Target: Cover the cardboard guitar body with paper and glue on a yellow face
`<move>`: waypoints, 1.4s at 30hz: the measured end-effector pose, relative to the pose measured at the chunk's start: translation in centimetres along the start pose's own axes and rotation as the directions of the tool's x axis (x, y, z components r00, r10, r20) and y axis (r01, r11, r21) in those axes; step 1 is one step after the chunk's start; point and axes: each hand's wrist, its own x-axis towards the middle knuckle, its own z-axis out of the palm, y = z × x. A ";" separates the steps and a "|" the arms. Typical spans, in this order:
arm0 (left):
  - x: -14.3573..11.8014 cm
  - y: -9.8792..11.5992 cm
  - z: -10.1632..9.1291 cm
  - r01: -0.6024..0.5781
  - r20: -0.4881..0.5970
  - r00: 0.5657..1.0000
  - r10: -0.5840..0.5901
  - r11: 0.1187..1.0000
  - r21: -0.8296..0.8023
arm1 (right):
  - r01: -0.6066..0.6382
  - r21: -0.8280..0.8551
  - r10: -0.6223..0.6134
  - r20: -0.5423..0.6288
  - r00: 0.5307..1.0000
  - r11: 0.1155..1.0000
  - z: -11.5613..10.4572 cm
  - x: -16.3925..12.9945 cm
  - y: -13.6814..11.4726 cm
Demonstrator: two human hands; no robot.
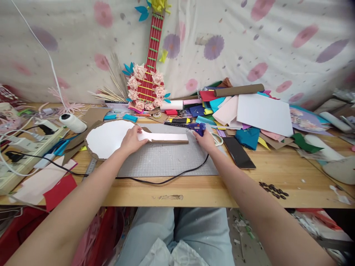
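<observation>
A guitar-shaped cardboard piece [107, 135] with a white face lies across the grey cutting mat [166, 162], its round body to the left and its narrow neck pointing right. My left hand [132, 140] grips it where the body meets the neck, thumb and fingers pinched on the edges. Past the neck's right end, my right hand [205, 141] is wrapped around the handle of a blue glue gun [198, 128], whose nozzle points left. The gun's black cord [166, 182] curves over the mat and off to the left.
Behind the mat leans a red paper guitar [151, 55] with pink flowers. A phone [239, 152], small dark beads [273, 190] and a pile of coloured paper [227, 111] lie to the right. At left are a power strip [30, 155] and a white thread spool [73, 122].
</observation>
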 end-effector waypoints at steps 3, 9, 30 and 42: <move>0.0 0.0 0.0 0.006 0.002 1.000 -0.006 1.000 -0.015 | 0.003 -0.140 -0.007 -0.028 1.000 0.990 0.3 -0.3 0.4; 0.1 0.1 0.1 0.015 0.006 1.000 -0.015 1.000 -0.018 | 0.057 -0.209 -0.054 0.021 0.998 0.976 -0.2 -0.8 0.4; 0.0 -0.4 -0.4 -0.016 -0.025 1.000 0.012 0.985 -0.171 | 0.475 -0.392 -0.366 0.322 0.873 0.788 1.0 -1.0 -9.2; 1.6 -2.4 -4.1 0.182 -0.162 0.959 -0.234 0.941 -0.284 | 0.500 -0.389 -0.392 0.326 0.860 0.774 7.0 5.0 -13.1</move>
